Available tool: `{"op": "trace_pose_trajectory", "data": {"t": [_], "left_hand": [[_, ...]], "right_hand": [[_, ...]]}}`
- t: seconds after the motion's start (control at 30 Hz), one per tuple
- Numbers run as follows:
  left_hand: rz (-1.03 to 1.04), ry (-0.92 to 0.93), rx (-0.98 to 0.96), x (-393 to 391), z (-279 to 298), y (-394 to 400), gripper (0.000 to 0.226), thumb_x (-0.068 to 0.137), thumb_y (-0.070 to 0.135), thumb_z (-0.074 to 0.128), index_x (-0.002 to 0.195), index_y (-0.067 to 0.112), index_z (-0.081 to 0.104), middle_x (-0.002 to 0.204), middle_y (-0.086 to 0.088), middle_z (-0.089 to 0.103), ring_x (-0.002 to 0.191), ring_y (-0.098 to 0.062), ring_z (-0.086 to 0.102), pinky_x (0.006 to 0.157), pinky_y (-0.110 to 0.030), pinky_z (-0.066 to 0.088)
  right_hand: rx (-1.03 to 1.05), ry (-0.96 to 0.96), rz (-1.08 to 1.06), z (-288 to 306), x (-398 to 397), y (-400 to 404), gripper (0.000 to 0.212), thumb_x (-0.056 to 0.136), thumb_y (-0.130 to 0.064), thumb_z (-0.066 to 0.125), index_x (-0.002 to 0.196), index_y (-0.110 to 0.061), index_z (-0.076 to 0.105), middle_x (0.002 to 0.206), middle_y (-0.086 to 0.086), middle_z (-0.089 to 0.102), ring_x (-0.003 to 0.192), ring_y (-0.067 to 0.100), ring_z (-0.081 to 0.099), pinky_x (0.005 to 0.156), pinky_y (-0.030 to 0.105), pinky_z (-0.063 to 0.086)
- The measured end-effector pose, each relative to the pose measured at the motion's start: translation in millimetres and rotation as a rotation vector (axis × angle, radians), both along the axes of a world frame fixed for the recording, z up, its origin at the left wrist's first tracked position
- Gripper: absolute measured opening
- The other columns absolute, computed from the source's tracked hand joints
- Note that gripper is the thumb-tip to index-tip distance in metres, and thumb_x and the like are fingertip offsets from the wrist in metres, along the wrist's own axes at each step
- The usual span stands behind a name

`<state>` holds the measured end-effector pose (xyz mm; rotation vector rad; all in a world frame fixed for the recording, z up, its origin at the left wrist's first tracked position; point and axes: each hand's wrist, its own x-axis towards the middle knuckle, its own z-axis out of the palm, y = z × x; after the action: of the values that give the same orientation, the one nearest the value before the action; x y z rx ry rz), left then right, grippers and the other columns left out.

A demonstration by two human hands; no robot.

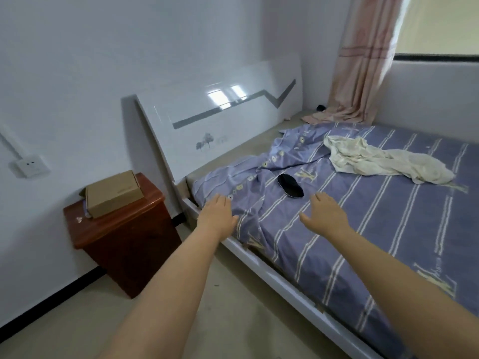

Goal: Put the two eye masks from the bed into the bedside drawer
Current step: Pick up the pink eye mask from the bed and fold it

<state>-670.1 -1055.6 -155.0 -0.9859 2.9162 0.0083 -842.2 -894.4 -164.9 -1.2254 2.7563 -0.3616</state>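
- One eye mask [290,185] was all that showed: a dark, flat oval lying on the purple striped sheet [363,216] near the head of the bed [272,278]. If a second mask was on the bed, it could not be made out; the dark lump [321,107] by the curtain [363,73] at the far corner was too small to identify. The plainest risk was finishing with only one mask stowed.
- Both hands were empty, each grip spread with fingers loose. The right hand [327,213] hovered over the sheet just short of the mask; the left hand [217,213] was over the rumpled bed edge, whether touching the cloth or not could not be told.
- The sheet was bunched and creased around the mask, so a hasty pinch might have gathered fabric with it and dragged the bedding.
- The mask looked thin and limp; taken by one end, it would probably have drooped, and any strap might have snagged. No strap was visible.
- The white cloth [383,159] heaped farther up the bed could have hidden something beneath it.
- The reddish bedside cabinet [124,244] stood well apart from the mask, beside the headboard [220,117], with a cardboard box [114,194] on top. No drawer front or handle was clear from this angle, so finding and opening it one-handed might have been awkward, and jolting the cabinet could have shifted the box.
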Motion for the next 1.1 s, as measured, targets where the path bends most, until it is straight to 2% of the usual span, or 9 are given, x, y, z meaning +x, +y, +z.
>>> {"op": "trace_pose_trajectory", "data": {"t": [0.23, 0.4, 0.5, 0.6, 0.73, 0.87, 0.93, 1.03, 1.1], "left_hand": [[-0.125, -0.009, 0.042, -151.8, -3.3, -134.5, 0.048, 0.095, 0.029, 0.037, 0.131, -0.002, 0.03, 0.143, -0.02, 0.034, 0.135, -0.031, 0.025, 0.112, -0.036, 0.02], [-0.221, -0.066, 0.076, -259.5, -42.7, -225.8, 0.046, 0.096, 0.027, 0.035, 0.131, -0.002, 0.029, 0.144, -0.02, 0.033, 0.137, -0.03, 0.022, 0.113, -0.036, 0.016], [-0.303, -0.108, 0.101, -328.1, -75.6, -272.9, 0.046, 0.095, 0.025, 0.037, 0.132, -0.001, 0.029, 0.144, -0.018, 0.033, 0.135, -0.029, 0.024, 0.112, -0.034, 0.017], [-0.381, -0.158, 0.174, -394.1, -112.6, -310.8, 0.044, 0.093, 0.02, 0.038, 0.131, -0.002, 0.03, 0.144, -0.018, 0.032, 0.138, -0.028, 0.021, 0.113, -0.036, 0.019], [-0.418, -0.344, 0.374, -457.2, -175.4, -335.6, 0.03, 0.092, 0.018, 0.039, 0.112, -0.002, 0.047, 0.127, -0.022, 0.05, 0.118, -0.036, 0.046, 0.094, -0.042, 0.039], [-0.426, -0.435, 0.52, -484.2, -246.7, -336.0, 0.026, 0.091, 0.016, 0.04, 0.107, -0.003, 0.048, 0.119, -0.023, 0.054, 0.108, -0.038, 0.052, 0.087, -0.042, 0.044], [-0.431, -0.433, 0.547, -495.9, -277.1, -332.6, 0.028, 0.09, 0.015, 0.043, 0.114, 0.0, 0.045, 0.121, -0.021, 0.054, 0.11, -0.036, 0.05, 0.088, -0.043, 0.044], [-0.445, -0.425, 0.604, -513.5, -319.8, -321.0, 0.053, 0.089, 0.018, 0.048, 0.136, 0.012, 0.027, 0.128, -0.019, 0.048, 0.119, -0.035, 0.043, 0.095, -0.046, 0.041], [-0.41, -0.384, 0.64, -519.5, -340.0, -312.6, 0.062, 0.087, 0.02, 0.054, 0.14, 0.019, 0.021, 0.131, -0.018, 0.044, 0.122, -0.034, 0.039, 0.098, -0.045, 0.04]], "right_hand": [[0.037, -0.017, -0.112, -15.9, -135.6, -122.1, 0.04, 0.087, -0.028, 0.047, 0.111, 0.004, 0.05, 0.117, 0.023, 0.054, 0.109, 0.036, 0.048, 0.096, 0.04, 0.038], [0.069, -0.045, -0.254, -56.6, -223.9, -190.4, 0.034, 0.086, -0.02, 0.045, 0.11, 0.004, 0.051, 0.115, 0.024, 0.055, 0.106, 0.036, 0.051, 0.089, 0.039, 0.041], [0.148, -0.151, -0.437, -91.5, -269.6, -221.5, 0.03, 0.087, -0.021, 0.044, 0.103, 0.002, 0.054, 0.112, 0.021, 0.058, 0.1, 0.036, 0.057, 0.074, 0.035, 0.043], [0.223, -0.302, -0.589, -127.8, -306.9, -248.6, 0.026, 0.087, -0.019, 0.043, 0.097, 0.001, 0.057, 0.107, 0.019, 0.062, 0.095, 0.035, 0.059, 0.068, 0.031, 0.04], [0.312, -0.47, -0.724, -184.4, -339.7, -283.8, 0.019, 0.088, -0.015, 0.041, 0.092, -0.005, 0.057, 0.1, 0.016, 0.062, 0.095, 0.033, 0.06, 0.068, 0.032, 0.042], [0.329, -0.546, -0.758, -243.5, -352.3, -310.9, 0.024, 0.089, -0.012, 0.041, 0.109, -0.004, 0.048, 0.116, 0.02, 0.055, 0.106, 0.035, 0.052, 0.078, 0.039, 0.046], [0.299, -0.543, -0.745, -268.7, -361.8, -318.8, 0.036, 0.087, -0.014, 0.045, 0.123, -0.008, 0.04, 0.126, 0.021, 0.046, 0.115, 0.036, 0.044, 0.084, 0.043, 0.045], [0.295, -0.592, -0.671, -309.9, -379.9, -323.5, 0.057, 0.088, -0.014, 0.047, 0.139, -0.02, 0.024, 0.145, 0.02, 0.026, 0.129, 0.038, 0.031, 0.099, 0.046, 0.039], [0.244, -0.627, -0.639, -329.9, -386.2, -323.1, 0.055, 0.085, -0.009, 0.047, 0.137, -0.02, 0.031, 0.139, 0.022, 0.034, 0.122, 0.039, 0.037, 0.097, 0.046, 0.041]]}}
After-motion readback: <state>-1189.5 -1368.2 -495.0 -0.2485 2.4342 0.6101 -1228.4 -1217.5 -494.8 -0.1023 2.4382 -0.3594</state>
